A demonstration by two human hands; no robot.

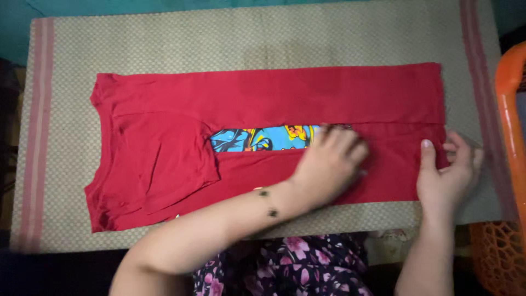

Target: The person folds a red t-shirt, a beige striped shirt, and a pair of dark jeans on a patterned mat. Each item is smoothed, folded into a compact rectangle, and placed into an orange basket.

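Nearest the camera, at six o'clock, is a dark floral garment on the person's lap. Just beyond, the left hand lies flat, fingers spread, pressing the folded red shirt near its middle. The right hand, at three o'clock from it, curls around the shirt's hem edge, thumb on top. The shirt's long axis runs nine to three across the mat-covered desk; a blue printed patch shows between the folds. At three o'clock, an orange basket; its contents are unseen.

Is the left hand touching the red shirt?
Touching. The head view shows the left hand lying flat, palm down, on the folded red shirt, beside its colourful printed patch.
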